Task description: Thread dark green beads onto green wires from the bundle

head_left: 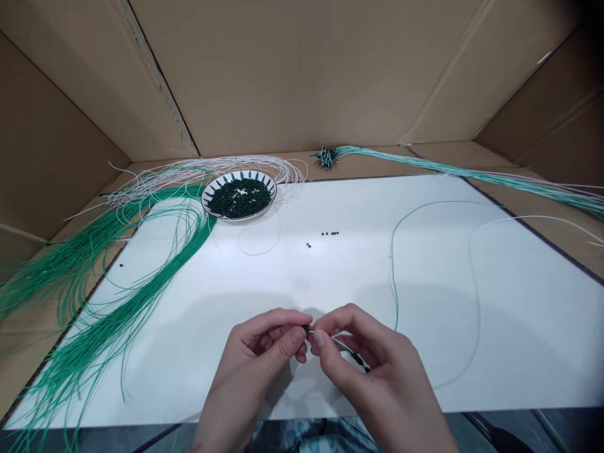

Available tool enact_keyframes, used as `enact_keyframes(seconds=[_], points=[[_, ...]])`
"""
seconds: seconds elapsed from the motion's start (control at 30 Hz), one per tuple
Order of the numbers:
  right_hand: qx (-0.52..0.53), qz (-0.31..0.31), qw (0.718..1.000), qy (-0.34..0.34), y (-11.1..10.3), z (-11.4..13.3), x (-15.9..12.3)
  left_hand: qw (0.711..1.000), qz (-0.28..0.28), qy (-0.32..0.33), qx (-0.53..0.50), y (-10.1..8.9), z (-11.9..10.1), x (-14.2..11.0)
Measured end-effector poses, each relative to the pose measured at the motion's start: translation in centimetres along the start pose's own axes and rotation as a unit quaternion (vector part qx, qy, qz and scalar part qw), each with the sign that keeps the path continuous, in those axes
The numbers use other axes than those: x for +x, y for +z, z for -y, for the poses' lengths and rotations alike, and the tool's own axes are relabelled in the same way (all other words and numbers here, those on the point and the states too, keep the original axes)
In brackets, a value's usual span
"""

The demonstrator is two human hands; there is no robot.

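My left hand pinches a tiny dark bead between thumb and forefinger, low in the middle of the view. Close against it, my right hand grips a thin white cord whose end reaches the bead. Whether the cord passes through the bead is too small to tell. Several dark beads sit on a strand beneath the right hand, partly hidden by its fingers. A green cord and a pale cord trail away over the board to the right.
A patterned plate of dark beads stands at the back left, beside white cords and green cords. Several loose beads lie mid-board. A beaded bundle rests behind. Cardboard walls enclose the white board.
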State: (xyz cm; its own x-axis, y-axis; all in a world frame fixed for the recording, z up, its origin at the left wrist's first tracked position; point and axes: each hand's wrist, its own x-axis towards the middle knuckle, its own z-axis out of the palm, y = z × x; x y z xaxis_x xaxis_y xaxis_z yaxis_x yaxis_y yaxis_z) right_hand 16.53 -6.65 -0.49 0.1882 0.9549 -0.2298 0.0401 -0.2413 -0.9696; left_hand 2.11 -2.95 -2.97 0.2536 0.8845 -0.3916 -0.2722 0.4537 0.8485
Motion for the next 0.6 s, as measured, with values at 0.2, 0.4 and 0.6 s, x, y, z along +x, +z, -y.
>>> enact_keyframes(seconds=[0.2, 0.4, 0.6], points=[[0.031, 0.003, 0.999, 0.017, 0.1, 0.0, 0.1, 0.997, -0.064, 0.035, 0.014, 1.5, -0.5, -0.4], [0.04, -0.005, 0.999, -0.011, -0.2, -0.5, 0.1, 0.994, -0.088, 0.052, 0.04, 1.7, -0.7, -0.5], [-0.018, -0.079, 0.995, -0.063, 0.4, -1.5, 0.3, 0.987, -0.104, 0.104, 0.061, 1.8, -0.4, -0.2]])
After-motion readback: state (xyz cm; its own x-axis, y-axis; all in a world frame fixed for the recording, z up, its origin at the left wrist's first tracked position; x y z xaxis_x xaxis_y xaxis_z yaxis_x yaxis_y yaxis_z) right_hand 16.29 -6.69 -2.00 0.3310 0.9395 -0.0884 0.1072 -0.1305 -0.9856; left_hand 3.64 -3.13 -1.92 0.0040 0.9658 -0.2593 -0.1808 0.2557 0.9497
